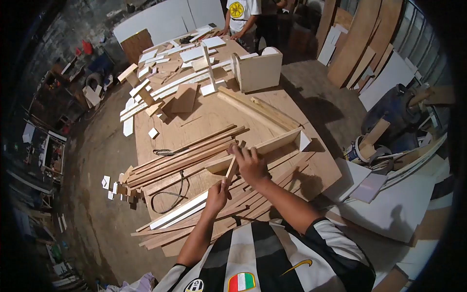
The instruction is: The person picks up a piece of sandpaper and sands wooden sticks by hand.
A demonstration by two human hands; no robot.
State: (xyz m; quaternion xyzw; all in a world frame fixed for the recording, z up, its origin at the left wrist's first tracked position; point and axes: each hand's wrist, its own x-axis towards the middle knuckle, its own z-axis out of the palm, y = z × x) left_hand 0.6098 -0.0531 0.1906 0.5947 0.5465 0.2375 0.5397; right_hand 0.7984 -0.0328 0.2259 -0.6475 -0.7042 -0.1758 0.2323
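Okay, looking at a short wood strip (231, 168) caught between two bare hands, over the near half of a plywood table (170, 127). Running lengthwise from near left to far right, much steeper than the lumber around it. Pinched at the near end by the left hand (217, 195), with the thumb along it. Gripped toward the far end by the right hand (253, 167), with fingers curled over and just a bit of the tip poking out. So, closer to the body with the left, farther out with the right. Can't see the undersides of the fingers, so can't judge the firmness of either hold.

Pretty crowded around there, too. Right behind and beside the right hand, got a long upright-edged board (278, 141); can't tell whether touching the strip or just below it. Off to the left, a bundle of long strips (187, 155), then a dark cord (182, 179) looped near a white strip (177, 211). Below the forearms, more loose strips (177, 233). Farther out, two thick beams (250, 111) and a box (262, 73), well apart from the hands. At the far end, a person (242, 18) by the table edge.
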